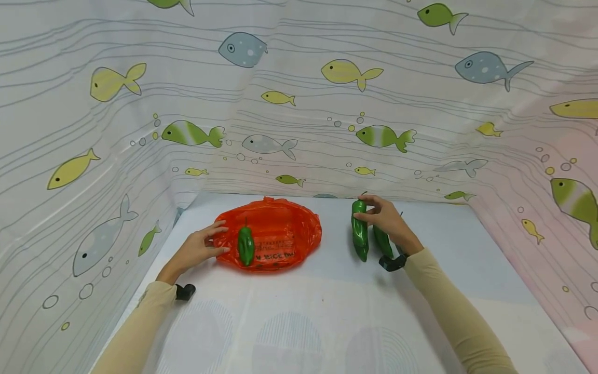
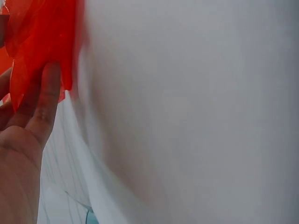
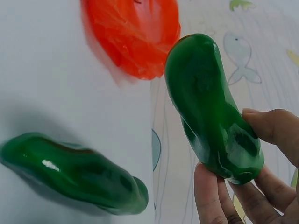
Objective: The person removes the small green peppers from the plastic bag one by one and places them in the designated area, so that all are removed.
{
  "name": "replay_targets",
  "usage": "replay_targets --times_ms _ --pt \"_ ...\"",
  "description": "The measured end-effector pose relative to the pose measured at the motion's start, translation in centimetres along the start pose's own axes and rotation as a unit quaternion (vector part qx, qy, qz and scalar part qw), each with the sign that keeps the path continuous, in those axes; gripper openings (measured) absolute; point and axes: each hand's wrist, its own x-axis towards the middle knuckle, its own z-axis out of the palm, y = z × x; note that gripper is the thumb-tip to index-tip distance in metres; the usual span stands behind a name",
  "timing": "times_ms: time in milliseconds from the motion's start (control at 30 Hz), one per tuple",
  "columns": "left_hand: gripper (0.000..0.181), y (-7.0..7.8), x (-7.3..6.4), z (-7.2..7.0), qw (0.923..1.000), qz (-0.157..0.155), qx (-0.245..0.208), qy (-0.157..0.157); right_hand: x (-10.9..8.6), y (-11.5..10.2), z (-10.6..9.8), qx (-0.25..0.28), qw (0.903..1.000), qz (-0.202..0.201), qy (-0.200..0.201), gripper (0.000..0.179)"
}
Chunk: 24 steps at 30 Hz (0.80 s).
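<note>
Done: one pepper (image 1: pixel 246 246) laid within red bag's (image 1: pixel 277 221) rim, touched by left hand (image 1: pixel 198 246), fingers apart | Underway: second pepper (image 1: pixel 359 236) pinched by right hand (image 1: pixel 391 218), right of bag | Remaining: third pepper (image 1: pixel 383 242), farther right

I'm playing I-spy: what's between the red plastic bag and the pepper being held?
Nothing: the head view shows only bare white tabletop between the red plastic bag and the held green pepper.

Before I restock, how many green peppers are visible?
3: one pepper on the red bag, another in the right hand, a third on the table. The hand may hide more.
</note>
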Motion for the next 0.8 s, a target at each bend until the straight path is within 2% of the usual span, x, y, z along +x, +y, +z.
replay_targets --times_ms 267,533,800 --pt "0.065 -0.3 0.2 0.0 0.9999 0.007 -0.009 0.0 -0.7 0.3 -0.9 0.008 0.9998 0.02 0.004 0.065" --pt "0.065 -0.5 0.2 0.0 1.0 0.009 -0.004 -0.001 -1.5 0.9 -2.2 -0.006 0.9999 -0.003 0.014 0.067" --pt "0.064 -0.4 0.3 0.1 0.9999 0.008 -0.007 0.0 -1.7 2.0 -3.7 -0.028 0.999 0.026 0.022 0.067"
